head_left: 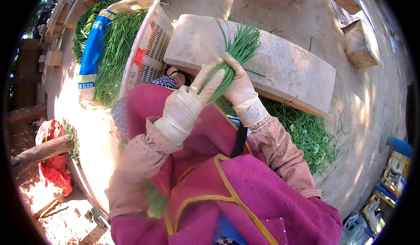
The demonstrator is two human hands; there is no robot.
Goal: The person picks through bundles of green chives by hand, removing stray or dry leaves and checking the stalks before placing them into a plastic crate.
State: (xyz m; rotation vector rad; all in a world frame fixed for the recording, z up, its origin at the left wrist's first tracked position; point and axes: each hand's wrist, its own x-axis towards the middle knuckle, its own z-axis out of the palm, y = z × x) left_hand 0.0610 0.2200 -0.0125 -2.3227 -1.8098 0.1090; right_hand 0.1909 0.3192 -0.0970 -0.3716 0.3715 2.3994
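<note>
While my right hand (238,85) grips the chives (236,52) tight, left hand (192,98) lies spread alongside; I'd guess bunching's underway, next evening the ends.

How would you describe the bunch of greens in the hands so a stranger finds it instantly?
Start at the pale stone slab. Just before its near edge, the gloved right hand grips a tight green bunch. Unlike the loose greens on the ground, its tips fan upward.
</note>
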